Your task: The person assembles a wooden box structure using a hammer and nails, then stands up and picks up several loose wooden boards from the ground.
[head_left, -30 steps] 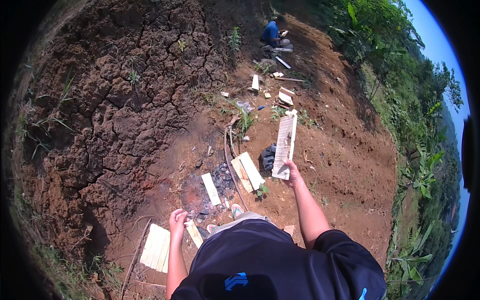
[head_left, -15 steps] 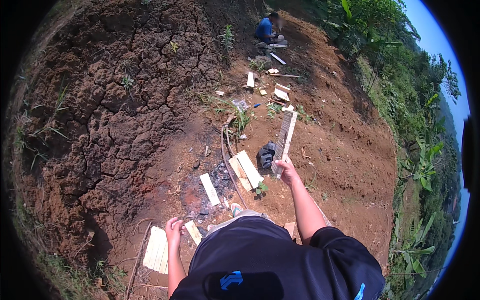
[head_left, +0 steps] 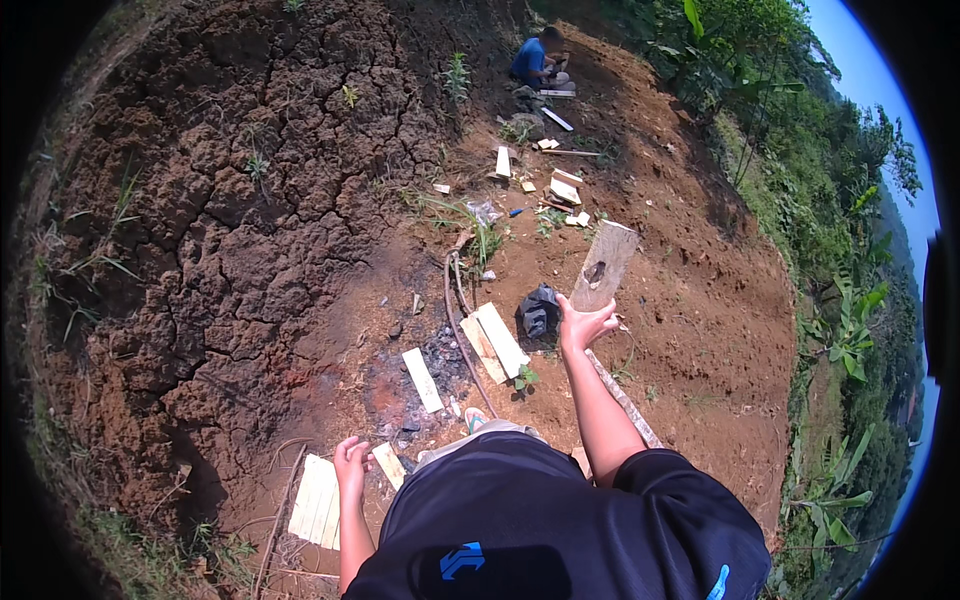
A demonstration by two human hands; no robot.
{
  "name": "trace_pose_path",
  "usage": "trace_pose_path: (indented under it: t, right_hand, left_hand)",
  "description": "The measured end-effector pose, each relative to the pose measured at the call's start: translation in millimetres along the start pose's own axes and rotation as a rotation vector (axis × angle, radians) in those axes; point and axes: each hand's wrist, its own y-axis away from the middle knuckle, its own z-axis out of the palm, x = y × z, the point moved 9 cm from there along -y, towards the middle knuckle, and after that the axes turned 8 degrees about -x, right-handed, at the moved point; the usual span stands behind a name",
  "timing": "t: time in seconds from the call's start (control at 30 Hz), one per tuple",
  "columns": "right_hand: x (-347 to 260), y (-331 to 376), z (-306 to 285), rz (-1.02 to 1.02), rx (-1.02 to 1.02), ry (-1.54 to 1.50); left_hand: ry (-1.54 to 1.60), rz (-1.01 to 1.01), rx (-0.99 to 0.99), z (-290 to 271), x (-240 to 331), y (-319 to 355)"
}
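Observation:
My right hand (head_left: 583, 326) grips the lower end of a weathered wooden plank (head_left: 603, 266) and holds it up over the red dirt, its far end pointing away from me. The plank has a dark knot hole near its middle. My left hand (head_left: 352, 464) hangs low at my side with the fingers loosely curled and nothing in it, just above a pale board (head_left: 316, 501) and a short wood piece (head_left: 389, 464) lying on the ground.
Two light planks (head_left: 493, 342) and a single slat (head_left: 423, 380) lie around a patch of dark ash (head_left: 420, 375). A black bag (head_left: 539, 311) sits by my right hand. Cracked earth bank (head_left: 230, 200) rises left. Another person (head_left: 537, 60) crouches far off among wood scraps (head_left: 562, 187).
The plank in my right hand has turned from showing its broad face, to edge-on, to its face again, and has shifted slightly right. My left hand has dropped a little lower.

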Motion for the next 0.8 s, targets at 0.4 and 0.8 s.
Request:
trace_pose_path:
  t: [0.4,0.8]
  right_hand:
    - [10,-6,-13,-0.028,0.097,0.039]
    - [27,29,29,-0.104,-0.419,0.049]
  left_hand:
    - [-0.011,-0.020,0.020,-3,-9,7]
    - [-0.147,0.050,-0.182,101,56,-33]
